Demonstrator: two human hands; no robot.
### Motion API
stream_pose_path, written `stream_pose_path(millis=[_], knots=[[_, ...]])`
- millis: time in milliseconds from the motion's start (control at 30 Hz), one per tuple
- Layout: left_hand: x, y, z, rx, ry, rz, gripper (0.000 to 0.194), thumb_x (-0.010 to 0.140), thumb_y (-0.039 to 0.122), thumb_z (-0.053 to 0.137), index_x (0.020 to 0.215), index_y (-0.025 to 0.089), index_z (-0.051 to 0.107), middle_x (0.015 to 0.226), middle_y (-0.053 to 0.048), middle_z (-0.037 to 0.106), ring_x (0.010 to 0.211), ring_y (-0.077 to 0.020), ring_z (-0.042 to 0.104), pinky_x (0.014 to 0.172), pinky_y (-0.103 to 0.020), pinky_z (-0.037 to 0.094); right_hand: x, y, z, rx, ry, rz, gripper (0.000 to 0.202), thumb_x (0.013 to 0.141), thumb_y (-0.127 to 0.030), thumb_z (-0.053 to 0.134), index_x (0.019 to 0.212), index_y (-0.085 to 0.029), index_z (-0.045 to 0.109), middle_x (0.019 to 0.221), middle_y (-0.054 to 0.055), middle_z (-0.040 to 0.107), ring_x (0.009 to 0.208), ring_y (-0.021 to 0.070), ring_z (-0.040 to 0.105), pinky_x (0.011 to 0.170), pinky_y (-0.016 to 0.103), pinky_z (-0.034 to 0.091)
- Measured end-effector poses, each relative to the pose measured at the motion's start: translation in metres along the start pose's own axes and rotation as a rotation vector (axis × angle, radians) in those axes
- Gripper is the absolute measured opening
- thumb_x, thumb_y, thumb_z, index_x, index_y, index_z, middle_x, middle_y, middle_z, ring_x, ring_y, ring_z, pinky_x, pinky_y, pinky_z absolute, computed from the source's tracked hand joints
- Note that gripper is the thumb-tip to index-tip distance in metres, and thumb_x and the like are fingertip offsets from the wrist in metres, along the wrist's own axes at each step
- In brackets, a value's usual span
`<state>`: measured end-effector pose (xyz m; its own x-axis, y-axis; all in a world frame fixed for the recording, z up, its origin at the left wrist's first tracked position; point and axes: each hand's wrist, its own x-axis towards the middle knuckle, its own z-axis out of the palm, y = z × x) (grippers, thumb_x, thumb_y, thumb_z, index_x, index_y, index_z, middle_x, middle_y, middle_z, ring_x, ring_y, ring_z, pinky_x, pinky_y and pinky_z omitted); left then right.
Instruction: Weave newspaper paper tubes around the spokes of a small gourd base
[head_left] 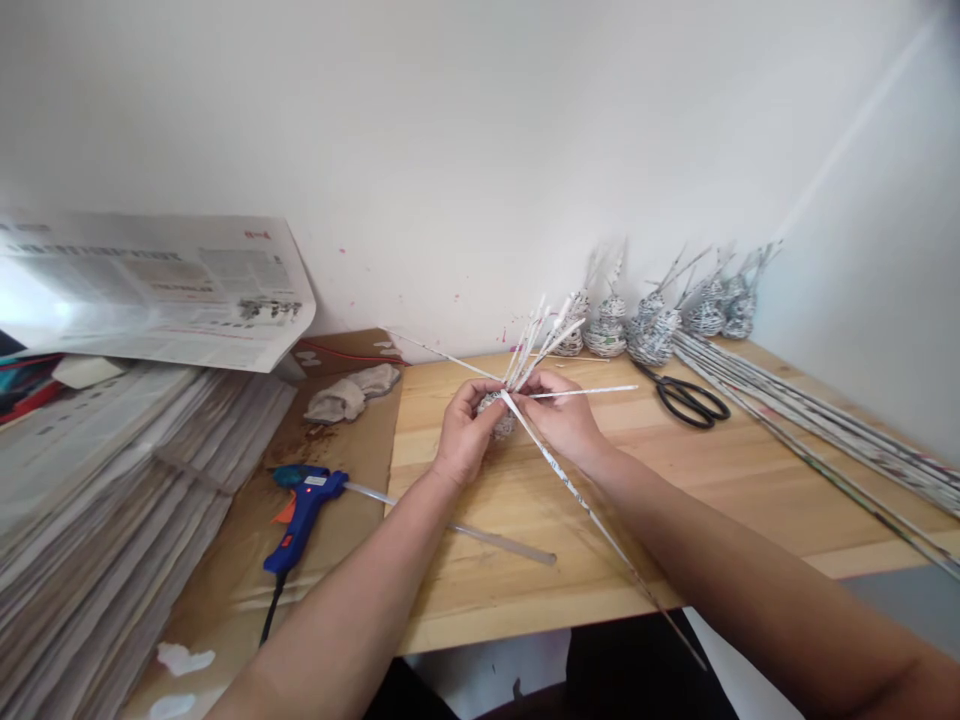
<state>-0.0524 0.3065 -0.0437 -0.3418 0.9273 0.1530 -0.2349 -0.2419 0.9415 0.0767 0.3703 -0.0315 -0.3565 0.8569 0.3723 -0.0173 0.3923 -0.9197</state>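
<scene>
Above the wooden table, a small round weaving of rolled newspaper [501, 418] sits between my two hands, with several paper sticks [541, 338] fanning up out of its top. My left hand [463, 428] is closed around its left side, the thumb on the front near the top. From the right, the fingers of my right hand [564, 412] pinch the paper sticks at the same spot. One long paper tube [574, 490] runs from there down toward the table's front edge. My fingers partly hide the weaving.
A blue hot glue gun [306, 515] with a long glue stick [502, 543] lies at the left, beside stacked newspapers [187, 500]. Black scissors [691, 402] and long paper tubes [810, 410] lie at the right. Several woven paper pieces [654, 335] stand along the wall. A crumpled cloth [337, 400] rests on cardboard.
</scene>
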Motion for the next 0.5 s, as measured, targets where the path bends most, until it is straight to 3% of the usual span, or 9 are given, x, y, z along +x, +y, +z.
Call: stream_pose_path(millis=[233, 367, 500], knots=[[0.004, -0.003, 0.000, 0.002, 0.047, 0.026, 0.025, 0.070, 0.031, 0.078, 0.088, 0.019, 0.064, 0.091, -0.001, 0.069, 0.077, -0.0120, 0.061, 0.072, -0.023, 0.049, -0.004, -0.002, 0.000, 0.126, -0.114, 0.085, 0.033, 0.068, -0.044, 0.082, 0.082, -0.020, 0.063, 0.075, -0.001, 0.067, 0.069, 0.0156, 0.062, 0.065, 0.028, 0.052], [0.004, -0.004, 0.001, 0.028, 0.070, 0.022, 0.027, 0.072, 0.035, 0.077, 0.088, 0.018, 0.062, 0.085, 0.000, 0.067, 0.072, -0.0112, 0.059, 0.068, -0.023, 0.048, -0.008, -0.001, 0.000, 0.035, -0.124, 0.000, 0.032, 0.086, -0.052, 0.065, 0.080, -0.021, 0.070, 0.080, 0.003, 0.069, 0.078, 0.0182, 0.065, 0.073, 0.031, 0.053], [0.004, -0.004, 0.001, 0.028, 0.102, 0.016, 0.032, 0.072, 0.039, 0.078, 0.092, 0.019, 0.062, 0.088, -0.001, 0.068, 0.067, -0.0112, 0.059, 0.064, -0.025, 0.050, -0.011, -0.006, 0.000, -0.059, -0.124, -0.124, 0.031, 0.093, -0.049, 0.056, 0.101, -0.026, 0.076, 0.106, 0.006, 0.073, 0.102, 0.0220, 0.066, 0.090, 0.036, 0.053]])
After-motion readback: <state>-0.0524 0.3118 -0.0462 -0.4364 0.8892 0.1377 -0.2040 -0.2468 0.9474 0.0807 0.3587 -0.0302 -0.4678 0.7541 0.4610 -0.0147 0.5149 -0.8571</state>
